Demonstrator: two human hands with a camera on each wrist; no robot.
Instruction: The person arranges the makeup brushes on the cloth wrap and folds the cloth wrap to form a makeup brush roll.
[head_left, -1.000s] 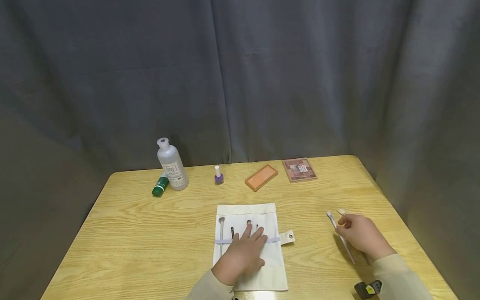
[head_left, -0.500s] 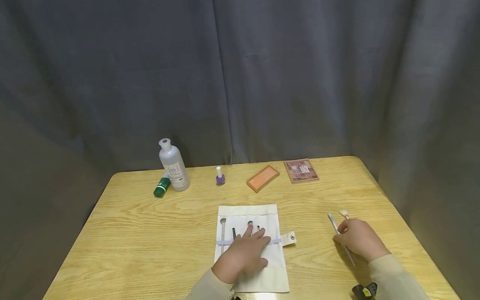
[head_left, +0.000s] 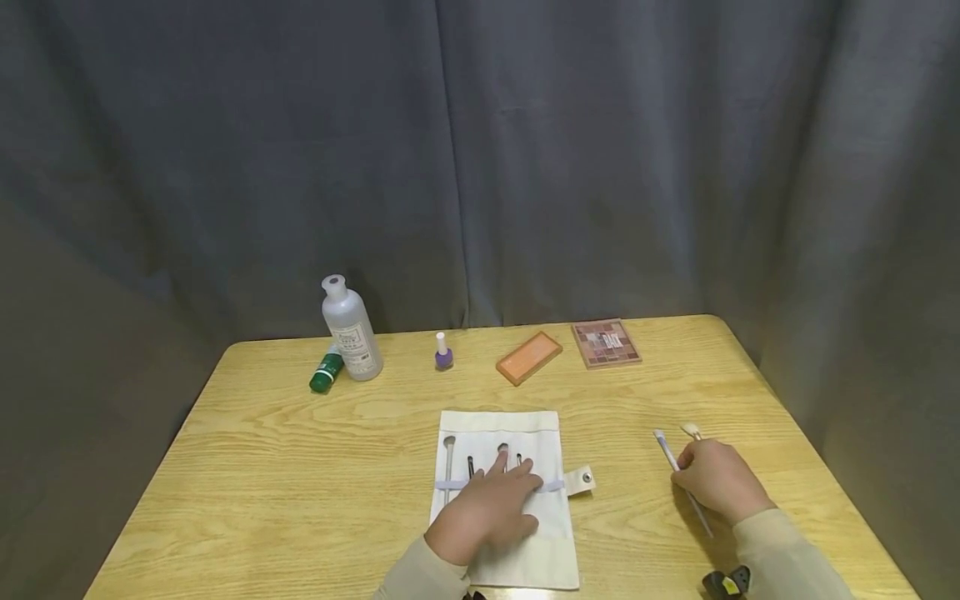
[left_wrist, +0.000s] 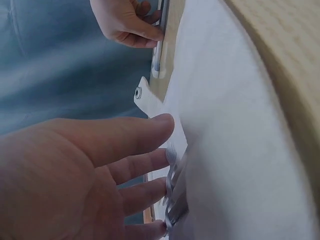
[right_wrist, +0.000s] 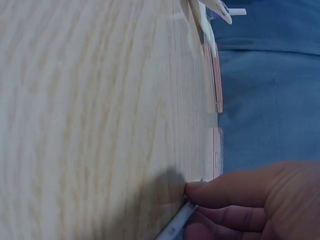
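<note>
A cream cloth brush roll lies unfolded on the table, with several makeup brushes, one of them a grey-handled brush, tucked under its lilac elastic band. My left hand rests over its middle, fingers spread and fingertips touching the band in the left wrist view. To the right, my right hand pinches a white-handled makeup brush between thumb and fingers, low over the table. Just beyond that hand shows the pale head of a second brush; its handle is hidden.
Along the back of the table stand a clear bottle, a green tube and purple nail polish. An orange palette and an eyeshadow palette lie to their right. A snap tab sticks out from the roll.
My right hand has shifted slightly back, its thumb and fingers closing in on the white-handled brush. My left hand stays on the brush roll. The head view has moved a little.
</note>
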